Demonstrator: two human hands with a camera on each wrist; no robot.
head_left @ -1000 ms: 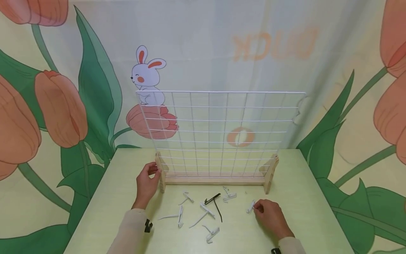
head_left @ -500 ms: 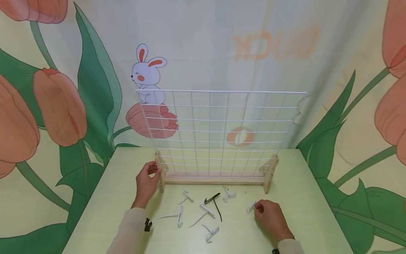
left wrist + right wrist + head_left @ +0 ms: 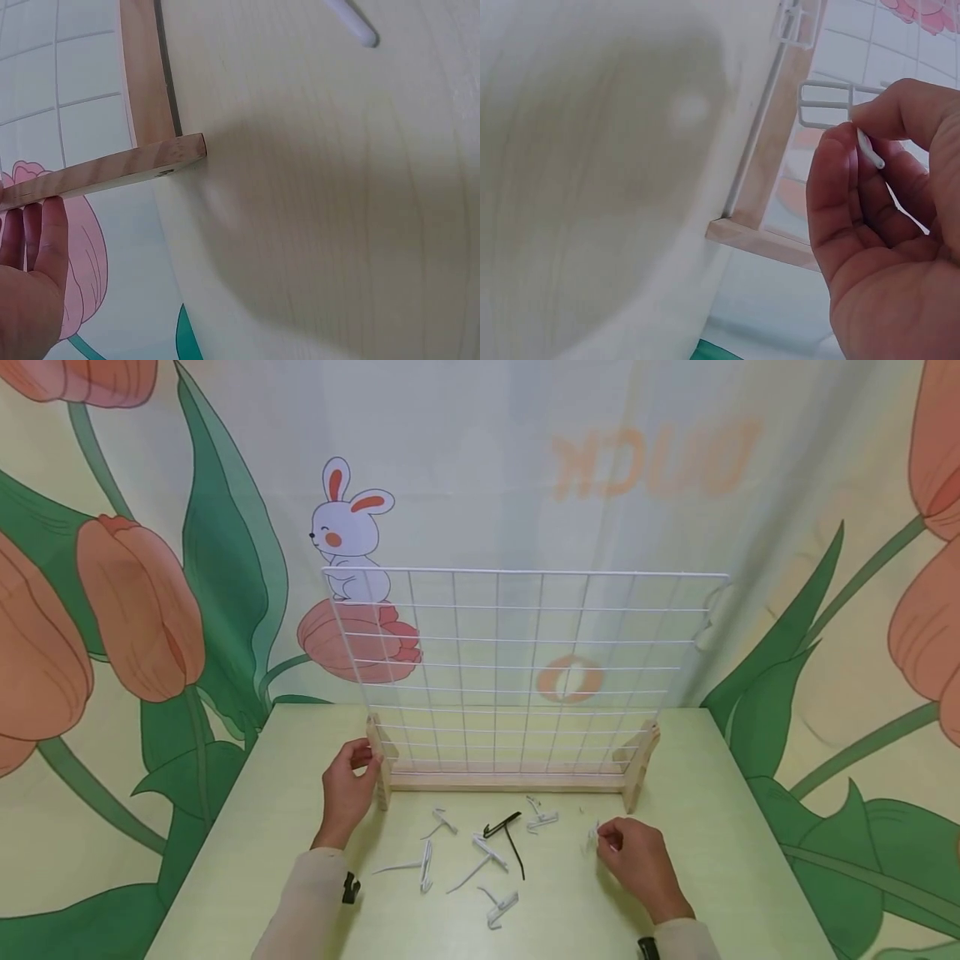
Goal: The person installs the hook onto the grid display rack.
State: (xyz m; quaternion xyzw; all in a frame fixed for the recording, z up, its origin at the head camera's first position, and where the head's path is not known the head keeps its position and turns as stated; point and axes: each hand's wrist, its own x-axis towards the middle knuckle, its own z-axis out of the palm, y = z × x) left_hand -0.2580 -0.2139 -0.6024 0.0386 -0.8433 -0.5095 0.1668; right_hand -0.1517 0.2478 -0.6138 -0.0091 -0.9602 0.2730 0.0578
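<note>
At the left end of the wooden stand (image 3: 510, 782), my left hand (image 3: 348, 797) holds the upright (image 3: 97, 172); the left wrist view has its fingertips against the underside, with the thumb mostly out of frame. The stand bears an upright white wire grid panel (image 3: 525, 572). Low over the table at right, my right hand (image 3: 641, 868) pinches a white wire hook (image 3: 870, 152) by its prong between thumb and fingers. The hook's looped back part points away from the palm. In the head view this hook is blurred.
Several white wire hooks (image 3: 426, 867) and one black hook (image 3: 502, 823) lie scattered on the table (image 3: 240, 860) before the stand, between my hands. Behind the table hangs a curtain (image 3: 480, 485) printed with tulips and a rabbit.
My right hand has raised the white hook slightly and turned it, after holding it lower near the table. The left hand keeps its place on the upright. The head view has tilted a little.
</note>
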